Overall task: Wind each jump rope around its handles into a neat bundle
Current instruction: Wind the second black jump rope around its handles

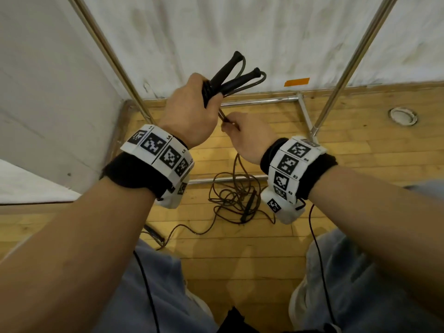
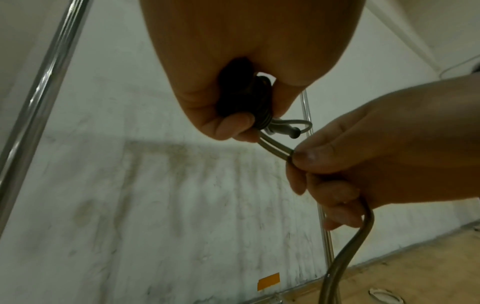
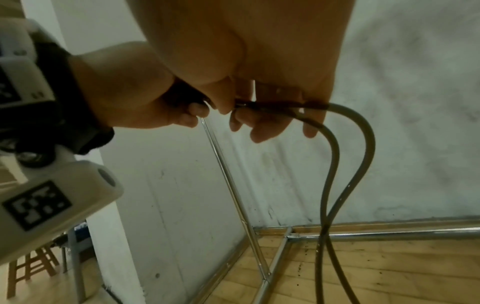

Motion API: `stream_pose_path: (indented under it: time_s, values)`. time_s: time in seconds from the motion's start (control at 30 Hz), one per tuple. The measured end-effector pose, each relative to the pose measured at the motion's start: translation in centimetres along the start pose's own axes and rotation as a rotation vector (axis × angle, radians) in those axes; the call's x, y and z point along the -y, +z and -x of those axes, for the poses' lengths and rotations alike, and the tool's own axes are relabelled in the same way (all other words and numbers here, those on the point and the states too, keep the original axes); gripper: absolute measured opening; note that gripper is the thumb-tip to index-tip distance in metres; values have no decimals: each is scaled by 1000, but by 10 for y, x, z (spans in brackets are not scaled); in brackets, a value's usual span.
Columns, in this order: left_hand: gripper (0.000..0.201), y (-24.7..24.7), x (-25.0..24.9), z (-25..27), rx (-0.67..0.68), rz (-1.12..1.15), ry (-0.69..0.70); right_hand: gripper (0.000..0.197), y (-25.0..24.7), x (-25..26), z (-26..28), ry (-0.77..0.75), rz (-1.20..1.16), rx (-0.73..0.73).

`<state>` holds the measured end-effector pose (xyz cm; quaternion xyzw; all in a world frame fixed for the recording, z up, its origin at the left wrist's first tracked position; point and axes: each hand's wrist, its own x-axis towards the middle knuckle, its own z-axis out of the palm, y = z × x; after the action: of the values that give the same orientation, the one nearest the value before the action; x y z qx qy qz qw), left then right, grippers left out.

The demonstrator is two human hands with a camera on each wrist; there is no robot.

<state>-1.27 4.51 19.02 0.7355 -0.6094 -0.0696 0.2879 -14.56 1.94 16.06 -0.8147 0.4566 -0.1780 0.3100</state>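
Jump rope held up in both hands above the wooden floor.

Left hand wraps its grip round two black, ribbed handles crossed in a V, smooth grey cord coiled at their base. Right hand pinches the doubled cord just below, its grip narrow. Another thin rope lies tangled on the floor planks, beside a chrome tube frame.

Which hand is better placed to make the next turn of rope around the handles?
Probably the right hand: it pinches the doubled rope, while the left hand grips both handles.
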Motion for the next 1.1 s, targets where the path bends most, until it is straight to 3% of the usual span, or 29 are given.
stream_pose_path:
  time_s: [0.17,0.37,0.53,0.7,0.83,0.93,1.1]
  values:
    - [26,1,-5,1,-39,11,1,22,-3,-14,8,-135,123,-35]
    - [31,-1,-4,0,-70,-56,17,18,-14,-12,10,-146,134,-91]
    - [27,-5,6,-1,121,-199,-69,25,-40,-6,1,-208,250,-84]
    - [29,-3,3,4,385,-230,14,27,-60,-7,1,-278,259,-113]
    - [35,5,-8,14,506,-258,111,28,-61,-3,4,-303,354,-105]
    - [52,10,-17,17,482,-235,209,30,-65,-2,4,-283,349,-129]
    - [23,9,-23,18,415,-234,221,38,-83,-12,-1,-148,308,-168]
